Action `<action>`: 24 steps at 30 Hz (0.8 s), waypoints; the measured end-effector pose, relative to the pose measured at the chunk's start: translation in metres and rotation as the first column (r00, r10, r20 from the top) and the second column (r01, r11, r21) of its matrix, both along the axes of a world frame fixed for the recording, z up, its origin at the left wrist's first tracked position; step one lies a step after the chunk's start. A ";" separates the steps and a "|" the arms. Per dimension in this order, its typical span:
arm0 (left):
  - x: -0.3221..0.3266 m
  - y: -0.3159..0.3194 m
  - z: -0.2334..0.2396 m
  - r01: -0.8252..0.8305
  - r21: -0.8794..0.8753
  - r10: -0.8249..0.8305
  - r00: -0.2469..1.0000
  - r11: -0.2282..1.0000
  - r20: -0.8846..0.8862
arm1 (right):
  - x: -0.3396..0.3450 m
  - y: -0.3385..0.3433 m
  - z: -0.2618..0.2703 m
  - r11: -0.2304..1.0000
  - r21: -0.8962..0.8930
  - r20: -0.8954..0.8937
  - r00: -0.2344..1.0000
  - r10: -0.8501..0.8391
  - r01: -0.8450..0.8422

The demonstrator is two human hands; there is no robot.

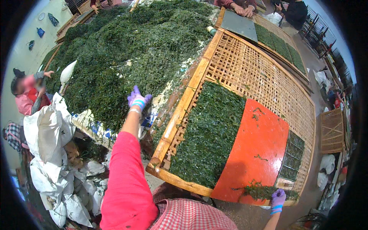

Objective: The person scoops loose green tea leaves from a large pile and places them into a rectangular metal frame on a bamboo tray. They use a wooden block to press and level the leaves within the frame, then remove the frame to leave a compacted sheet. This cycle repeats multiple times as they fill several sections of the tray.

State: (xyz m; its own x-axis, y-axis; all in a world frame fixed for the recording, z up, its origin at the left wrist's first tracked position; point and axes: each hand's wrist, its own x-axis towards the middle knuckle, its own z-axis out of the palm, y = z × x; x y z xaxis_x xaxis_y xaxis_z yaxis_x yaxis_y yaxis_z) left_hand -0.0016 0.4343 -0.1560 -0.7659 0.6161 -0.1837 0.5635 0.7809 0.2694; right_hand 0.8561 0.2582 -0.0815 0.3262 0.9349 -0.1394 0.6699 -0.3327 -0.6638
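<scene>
My left hand (138,99), in a purple glove with a blue-striped cuff, reaches out with spread fingers at the near edge of a large heap of green seaweed (115,54). It holds nothing that I can see. At the lower right my right hand (278,197), gloved alike, has its fingers curled beside a clump of seaweed (260,192); whether it grips it is unclear. The clump lies across the near end of an orange sheet (256,143). This sheet rests on a woven bamboo rack (258,69), between a wide seaweed layer (210,129) and smaller framed seaweed rectangles (291,155).
White sacks (49,138) are piled at the left, near a person in pink. Across the heap another person's hands (243,10) are near a grey sheet (240,24) and a second rack with seaweed (279,43). The rack's thick bamboo rail (191,92) borders the heap.
</scene>
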 end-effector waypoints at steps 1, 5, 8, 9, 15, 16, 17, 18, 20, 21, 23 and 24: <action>0.003 0.013 -0.008 -0.028 -0.053 0.024 0.997 0.998 -0.075 | 0.001 -0.002 -0.001 1.000 -0.002 0.007 1.000 0.007 -0.007; -0.014 0.020 -0.017 0.019 0.303 -0.089 0.972 0.953 0.218 | -0.002 0.000 -0.001 1.000 0.001 0.018 1.000 0.006 -0.006; -0.030 -0.005 -0.002 -0.409 0.649 -0.101 0.793 0.641 0.600 | -0.008 0.001 0.002 0.999 0.045 -0.076 0.997 -0.025 0.029; -0.031 -0.018 0.009 -0.521 0.637 -0.190 0.670 0.568 0.718 | -0.010 0.002 0.003 0.999 0.036 -0.008 1.000 0.012 -0.011; 0.051 -0.066 0.130 -0.653 0.650 -0.588 0.366 0.390 0.721 | -0.022 0.008 0.009 0.992 0.007 -0.079 0.989 0.126 -0.126; 0.083 -0.074 0.151 -0.550 0.754 -0.642 0.441 0.359 0.627 | -0.025 0.008 0.012 0.974 0.057 0.063 0.974 0.216 -0.220; 0.121 -0.085 0.170 -0.518 0.765 -0.675 0.409 0.382 0.614 | -0.029 0.008 0.015 0.975 0.077 0.046 0.978 0.205 -0.208; 0.159 -0.096 0.191 -0.559 0.699 -0.729 0.227 0.446 0.646 | -0.033 0.006 0.020 0.942 0.154 0.161 0.948 0.274 -0.298; 0.247 -0.118 0.218 -0.427 0.692 -0.728 0.106 0.582 0.677 | -0.038 -0.004 0.032 0.916 0.276 0.020 0.954 0.299 -0.292; 0.293 -0.128 0.225 -0.395 0.657 -0.688 0.081 0.642 0.721 | -0.038 -0.013 0.038 0.908 0.344 -0.176 0.934 0.312 -0.239; 0.387 -0.141 0.223 -0.270 0.615 -0.652 -0.068 0.741 0.755 | -0.033 -0.040 0.048 0.844 0.520 -0.243 0.925 0.292 -0.130; 0.433 -0.146 0.218 -0.132 0.636 -0.649 -0.105 0.760 0.754 | -0.024 -0.055 0.051 0.797 0.598 -0.185 0.952 0.243 -0.088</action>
State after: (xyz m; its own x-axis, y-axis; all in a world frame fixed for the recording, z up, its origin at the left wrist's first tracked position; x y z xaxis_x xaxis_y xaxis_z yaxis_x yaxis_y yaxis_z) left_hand 0.4311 0.2886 0.0618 0.1802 0.9713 -0.1553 -0.4278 0.2196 0.8768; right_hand 0.8316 0.2036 -0.0303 0.1878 0.9016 0.3897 0.4729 0.2648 -0.8404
